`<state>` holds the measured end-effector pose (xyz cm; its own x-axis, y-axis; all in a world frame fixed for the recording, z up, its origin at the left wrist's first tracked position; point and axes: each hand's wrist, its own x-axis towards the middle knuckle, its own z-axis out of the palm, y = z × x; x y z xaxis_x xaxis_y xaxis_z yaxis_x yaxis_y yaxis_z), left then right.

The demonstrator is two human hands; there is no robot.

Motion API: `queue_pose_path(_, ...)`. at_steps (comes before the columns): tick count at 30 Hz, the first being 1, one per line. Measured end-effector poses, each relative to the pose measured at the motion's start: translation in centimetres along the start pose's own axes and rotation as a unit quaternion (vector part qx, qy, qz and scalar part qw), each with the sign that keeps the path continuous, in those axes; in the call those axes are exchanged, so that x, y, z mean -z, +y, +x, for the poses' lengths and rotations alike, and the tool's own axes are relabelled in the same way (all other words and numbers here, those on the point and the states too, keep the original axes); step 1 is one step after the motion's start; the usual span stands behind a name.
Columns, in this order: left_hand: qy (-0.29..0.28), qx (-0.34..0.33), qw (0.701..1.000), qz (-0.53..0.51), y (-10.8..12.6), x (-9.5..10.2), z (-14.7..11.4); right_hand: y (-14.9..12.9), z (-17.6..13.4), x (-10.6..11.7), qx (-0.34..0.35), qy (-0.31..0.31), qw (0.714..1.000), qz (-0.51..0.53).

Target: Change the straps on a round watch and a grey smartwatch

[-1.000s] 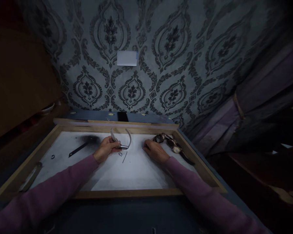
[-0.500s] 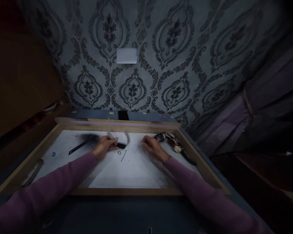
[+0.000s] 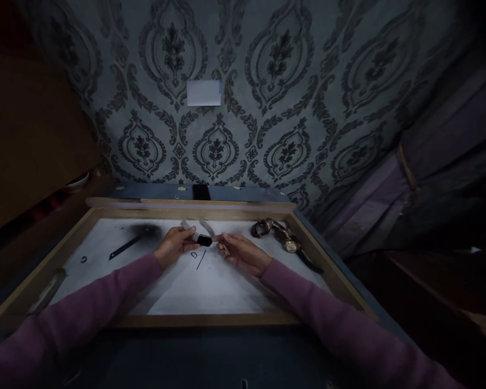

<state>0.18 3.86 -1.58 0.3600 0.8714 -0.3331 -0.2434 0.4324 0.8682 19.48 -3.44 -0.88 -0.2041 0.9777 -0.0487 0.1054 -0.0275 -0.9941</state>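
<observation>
My left hand (image 3: 177, 242) is closed on a smartwatch (image 3: 204, 241) with a dark square screen and a light grey strap. The strap's two ends stick up behind the case. My right hand (image 3: 241, 251) is at the right side of the watch, its thumb and fingers pinched together by the strap. Something small and pale shows between those fingers, but I cannot make out what. Below the watch, a small dark ring (image 3: 194, 255) and a thin dark stick (image 3: 201, 260) lie on the white surface.
A wooden frame (image 3: 194, 320) borders the white work surface. Several wristwatches (image 3: 290, 246) lie at its right. A dark flat strip (image 3: 125, 247) and a small dark curved piece (image 3: 83, 259) lie at the left. Behind the frame is a black phone-like slab (image 3: 201, 192).
My right hand has moved left, up to the watch's strap. The watch has turned slightly in my left hand, showing more of its screen. The view has shifted a little.
</observation>
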Motion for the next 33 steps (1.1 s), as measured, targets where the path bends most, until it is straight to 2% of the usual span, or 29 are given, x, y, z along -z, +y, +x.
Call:
queue_pose_path(5, -0.003, 0.0, 1.0, 0.001, 0.2, -0.4, -0.5, -0.1, 1.2, 0.2, 0.035, 0.03, 0.996, -0.071)
queue_pose_path(9, -0.006, -0.016, 1.0, 0.014, 0.5, -0.3, -0.4, 0.1, 2.5, 0.2, 0.064, 0.016, 0.988, -0.138)
queue_pose_path(13, -0.012, -0.041, 0.998, 0.054, 0.6, 0.4, 0.3, 0.7, 3.2, 0.1, 0.084, 0.002, 0.983, -0.163)
queue_pose_path(17, -0.022, -0.099, 0.987, 0.127, 0.7, 1.2, 0.7, 0.9, 3.0, 0.5, 0.111, 0.015, 0.975, -0.191)
queue_pose_path(20, -0.025, -0.177, 0.965, 0.193, 1.5, 1.4, -0.2, 1.0, 2.6, 0.7, 0.13, 0.021, 0.968, -0.216)
queue_pose_path(21, -0.036, -0.214, 0.949, 0.23, 1.9, 1.4, -0.6, 1.0, 2.5, 0.7, 0.134, 0.018, 0.966, -0.222)
queue_pose_path(23, -0.097, -0.374, 0.818, 0.426, 2.6, 1.2, -1.3, 1.2, 2.4, 0.7, 0.141, 0.009, 0.963, -0.23)
queue_pose_path(25, -0.15, -0.436, 0.711, 0.531, 3.0, 1.2, -1.7, 1.4, 2.4, 0.6, 0.149, -0.002, 0.96, -0.238)
queue_pose_path(26, -0.166, -0.443, 0.681, 0.559, 3.1, 1.3, -1.8, 1.5, 2.4, 0.6, 0.155, -0.005, 0.957, -0.246)
queue_pose_path(27, -0.18, -0.44, 0.667, 0.574, 3.1, 1.4, -1.7, 1.6, 2.4, 0.5, 0.162, -0.005, 0.953, -0.256)
queue_pose_path(31, -0.199, -0.405, 0.667, 0.593, 2.8, 1.8, -1.2, 1.7, 2.7, 0.8, 0.177, 0.007, 0.937, -0.302)
queue_pose_path(33, -0.19, -0.406, 0.655, 0.608, 2.8, 1.9, -1.2, 1.7, 2.8, 1.0, 0.178, 0.016, 0.929, -0.325)
